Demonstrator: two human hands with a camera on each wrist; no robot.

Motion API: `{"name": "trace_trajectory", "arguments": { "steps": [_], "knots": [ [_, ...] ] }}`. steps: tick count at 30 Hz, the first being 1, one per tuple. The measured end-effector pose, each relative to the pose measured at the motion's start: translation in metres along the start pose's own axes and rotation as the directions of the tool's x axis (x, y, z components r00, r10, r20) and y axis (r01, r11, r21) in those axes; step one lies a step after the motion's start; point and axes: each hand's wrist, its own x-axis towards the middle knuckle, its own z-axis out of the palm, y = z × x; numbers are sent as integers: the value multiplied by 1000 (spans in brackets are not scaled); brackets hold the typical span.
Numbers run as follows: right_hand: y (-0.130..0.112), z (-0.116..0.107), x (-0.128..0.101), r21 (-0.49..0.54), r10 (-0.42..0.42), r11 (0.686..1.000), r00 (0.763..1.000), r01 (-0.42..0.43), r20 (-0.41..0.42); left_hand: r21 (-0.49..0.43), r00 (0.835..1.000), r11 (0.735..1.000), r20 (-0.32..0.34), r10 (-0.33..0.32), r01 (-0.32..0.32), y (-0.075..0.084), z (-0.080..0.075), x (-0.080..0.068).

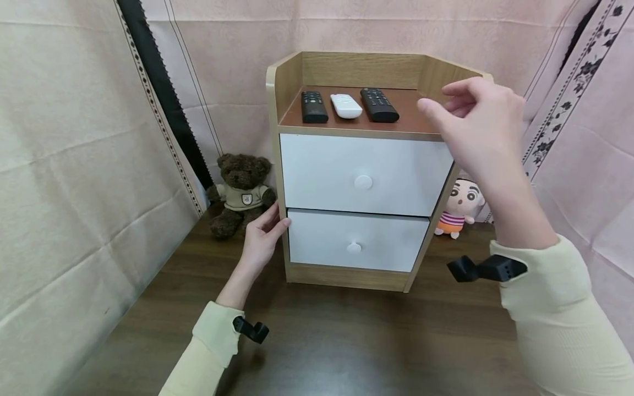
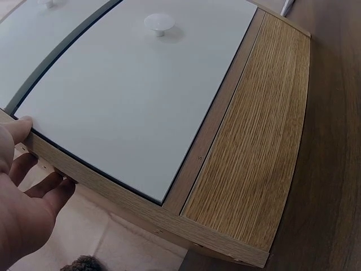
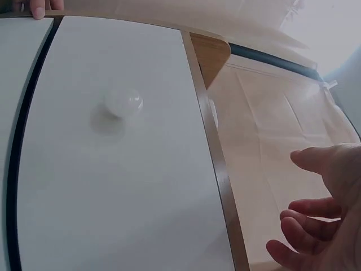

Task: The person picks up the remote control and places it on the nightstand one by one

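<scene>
From where I stood, the left hand (image 1: 261,239) had hold of the front left edge of the small wooden cabinet (image 1: 346,278) — thumb laid over the front near the seam between the drawers, the other fingers bent against the outside of the side panel. The right hand (image 1: 482,118) was up in the air by the cabinet's top right corner, half open, with a clear gap between the thumb and the loosely curved fingers. It held nothing, and the right wrist view showed it apart from the wood.

The cabinet itself stood upright on the dark wooden surface (image 1: 346,341), its white upper drawer (image 1: 322,170) and lower drawer (image 1: 322,239) facing the person, each with a round white knob that neither hand touched. On its brown top lay three remotes in a row: a black remote (image 1: 313,107) on the left, a white remote (image 1: 345,106) in the middle, and a longer black remote (image 1: 379,105) on the right — the one nearest the raised hand. A brown teddy bear (image 1: 242,195) sat just beyond the left hand, and a doll in a striped top (image 1: 458,209) stood beside the cabinet's right side.
</scene>
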Motion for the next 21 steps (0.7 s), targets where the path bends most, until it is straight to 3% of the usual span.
{"name": "trace_trajectory", "arguments": {
  "steps": [8,15,21],
  "knots": [
    [41,-36,-7,192,27,981,982,10,-187,22,1000,1000,-4,2,-2,-1,0,1],
    [87,-58,-17,32,198,980,940,-197,-277,22,1000,1000,2,9,-9,0,2,2],
    [145,-61,-19,-4,267,960,924,-279,-274,24,1000,1000,-8,9,-9,0,1,0]
  ]
}}
